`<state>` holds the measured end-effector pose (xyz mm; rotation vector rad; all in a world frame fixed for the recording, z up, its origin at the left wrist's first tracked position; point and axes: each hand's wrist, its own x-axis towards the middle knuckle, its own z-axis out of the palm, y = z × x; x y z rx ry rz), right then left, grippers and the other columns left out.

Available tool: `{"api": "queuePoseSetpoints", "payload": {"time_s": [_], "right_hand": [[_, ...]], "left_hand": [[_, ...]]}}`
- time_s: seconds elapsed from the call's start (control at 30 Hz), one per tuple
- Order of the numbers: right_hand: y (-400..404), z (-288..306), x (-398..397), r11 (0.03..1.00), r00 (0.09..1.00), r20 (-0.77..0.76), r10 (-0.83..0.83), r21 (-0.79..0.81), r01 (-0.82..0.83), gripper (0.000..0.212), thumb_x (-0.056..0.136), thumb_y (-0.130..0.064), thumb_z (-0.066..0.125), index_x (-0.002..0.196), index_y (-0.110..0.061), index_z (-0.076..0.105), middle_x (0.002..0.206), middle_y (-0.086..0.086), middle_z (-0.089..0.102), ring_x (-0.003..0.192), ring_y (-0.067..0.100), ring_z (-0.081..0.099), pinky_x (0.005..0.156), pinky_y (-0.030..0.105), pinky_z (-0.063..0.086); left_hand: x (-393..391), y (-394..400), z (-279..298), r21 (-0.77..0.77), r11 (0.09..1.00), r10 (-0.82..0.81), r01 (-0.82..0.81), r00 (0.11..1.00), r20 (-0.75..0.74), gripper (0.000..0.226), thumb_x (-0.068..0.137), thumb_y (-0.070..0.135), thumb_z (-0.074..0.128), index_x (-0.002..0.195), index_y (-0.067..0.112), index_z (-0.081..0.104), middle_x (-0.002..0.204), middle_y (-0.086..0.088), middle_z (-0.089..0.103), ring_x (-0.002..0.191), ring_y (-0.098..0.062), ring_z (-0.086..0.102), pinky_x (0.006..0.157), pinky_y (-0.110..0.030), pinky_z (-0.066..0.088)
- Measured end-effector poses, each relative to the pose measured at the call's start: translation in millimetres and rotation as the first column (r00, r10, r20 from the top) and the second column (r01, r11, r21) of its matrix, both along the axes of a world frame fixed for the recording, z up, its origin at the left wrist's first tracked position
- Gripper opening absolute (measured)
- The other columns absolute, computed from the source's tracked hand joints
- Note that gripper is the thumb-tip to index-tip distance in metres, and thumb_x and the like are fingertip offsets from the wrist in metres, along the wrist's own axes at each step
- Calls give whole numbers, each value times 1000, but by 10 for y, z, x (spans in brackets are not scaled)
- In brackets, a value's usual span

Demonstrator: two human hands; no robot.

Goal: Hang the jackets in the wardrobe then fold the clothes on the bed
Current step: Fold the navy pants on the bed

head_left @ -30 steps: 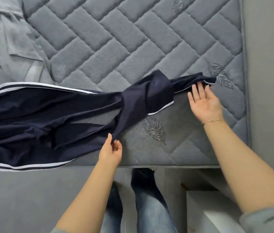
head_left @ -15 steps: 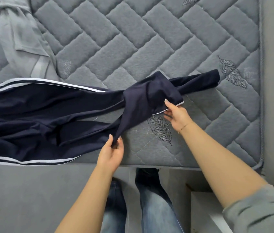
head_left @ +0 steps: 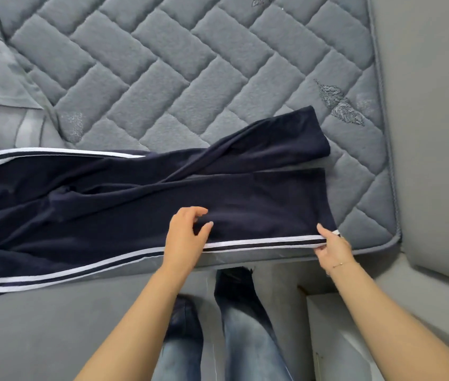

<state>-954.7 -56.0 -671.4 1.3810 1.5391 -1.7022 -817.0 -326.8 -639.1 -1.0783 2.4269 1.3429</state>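
Observation:
Dark navy track pants with white side stripes lie lengthwise along the near edge of the grey quilted mattress, waist end off to the left. The near leg lies flat with its striped seam along the bed edge; the far leg crosses above it at an angle. My right hand pinches the hem corner of the near leg at the stripe. My left hand rests on the same leg's near edge, fingers loosely curled and apart, not clearly gripping the cloth.
A grey garment lies on the mattress at the far left. The mattress corner is just right of my right hand, with a grey wall or frame beyond. My legs and shoes stand on the floor by a white box.
The twisted near leg has been pulled straight and laid flat. My right hand moved from the fold to the hem corner; my left hand shifted right along the leg.

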Motion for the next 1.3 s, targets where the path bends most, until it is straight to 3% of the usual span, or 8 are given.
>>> {"api": "queuePoseSetpoints", "payload": {"time_s": [0.23,0.4,0.53,0.63,0.77,1.03,1.2,1.3], "right_hand": [[96,-130,38,1000,992,-123,-16,-28,12,31,89,-3,67,119,-7,61,115,8,67,102,21,67,86,34,57],[291,-180,132,987,990,-92,-102,111,112,56,87,-6,71,139,-11,50,118,2,63,103,17,61,93,31,49],[428,-200,189,974,996,-75,47,225,-29,41,88,-2,69,127,-9,59,122,8,65,110,21,62,100,33,48],[403,-128,190,892,948,-86,305,375,-253,43,86,0,69,127,-7,57,128,14,61,111,21,59,100,31,46],[241,9,111,551,700,-84,710,684,-477,46,86,-5,69,131,-4,58,134,14,54,125,27,50,110,37,38],[-470,117,-736,559,478,-309,822,599,-573,22,92,-4,58,112,-8,67,114,6,63,98,16,60,92,28,49],[-978,101,-1427,375,186,-328,926,748,-547,30,90,6,46,107,-5,68,114,8,63,97,18,58,89,21,43],[-1256,-3,-1738,58,-131,-145,981,856,-513,37,91,0,49,124,-6,63,137,10,55,128,29,45,108,32,32]], "left_hand": [[103,168,-455,-208,571,-655,794,593,469,70,83,21,71,142,25,34,137,0,34,114,-21,43,87,-30,39],[215,172,-553,-146,717,-619,681,719,316,38,84,3,59,118,17,50,121,0,42,86,-24,51,63,-34,42],[403,259,-587,3,614,-778,789,604,173,30,89,8,54,118,14,59,126,4,47,105,-19,52,80,-29,46],[371,357,-531,101,737,-676,669,721,153,28,94,20,56,121,20,63,122,10,55,102,-12,58,87,-26,47],[-14,413,-407,92,903,-426,420,902,63,19,92,10,57,103,21,68,105,10,66,90,-13,64,85,-33,52],[-1389,-225,-172,-254,967,-58,4,977,-205,18,93,7,56,104,12,69,102,-3,64,96,-24,61,88,-27,43],[-1697,-722,-379,-320,946,19,44,981,192,30,99,18,46,124,20,63,129,-9,59,124,-31,49,104,-45,37],[-1585,-838,-497,-312,917,-111,247,911,397,33,90,32,64,123,29,62,133,-4,53,128,-29,41,109,-44,29]]}}
